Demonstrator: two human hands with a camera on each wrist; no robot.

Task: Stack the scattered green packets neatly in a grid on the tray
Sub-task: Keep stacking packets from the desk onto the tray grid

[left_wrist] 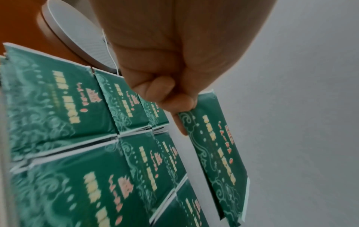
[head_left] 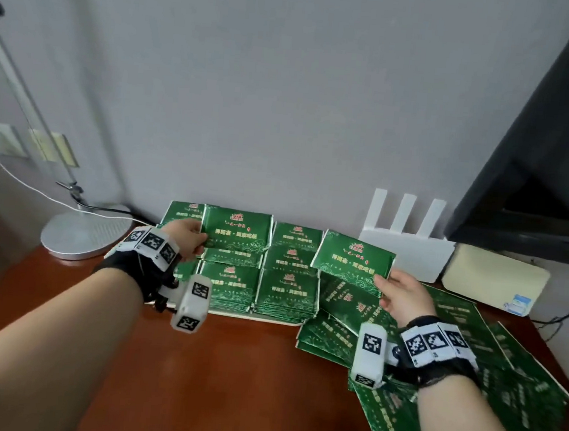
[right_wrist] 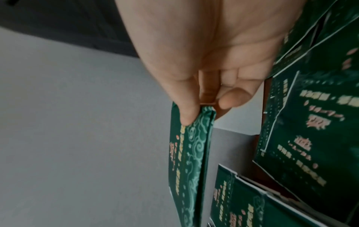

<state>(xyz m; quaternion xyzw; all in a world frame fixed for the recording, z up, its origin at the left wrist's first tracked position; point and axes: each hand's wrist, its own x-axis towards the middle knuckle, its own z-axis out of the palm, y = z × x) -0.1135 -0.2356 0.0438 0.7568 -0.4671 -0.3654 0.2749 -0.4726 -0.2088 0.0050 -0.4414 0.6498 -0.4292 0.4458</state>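
- Head view, centre of the frame: a white tray (head_left: 260, 317) sits on a reddish-brown bench (head_left: 210, 380) against a grey wall, covered with stacks of green packets (head_left: 286, 291) laid in a grid of rows and columns.
- The left hand (head_left: 185, 237), left of centre, pinches the left edge of one green packet (head_left: 237, 230) between thumb and curled fingers (left_wrist: 174, 98), holding it lifted over the back of the grid.
- The right hand (head_left: 406, 296), right of centre, pinches a second packet (head_left: 353, 261) by its near right corner, thumb on top and fingers (right_wrist: 233, 99) underneath; this packet is tilted, above the right edge of the tray.
- Lower right of the frame: loose packets (head_left: 502, 389) lie scattered and overlapping on the bench beside the tray.
- Left of the frame: a lamp's round silver base (head_left: 84, 232) with a white cable.
- Behind the tray, to the right: a white router (head_left: 407, 246) with three antennas, then a cream box (head_left: 494, 281) under a dark monitor (head_left: 539, 151).
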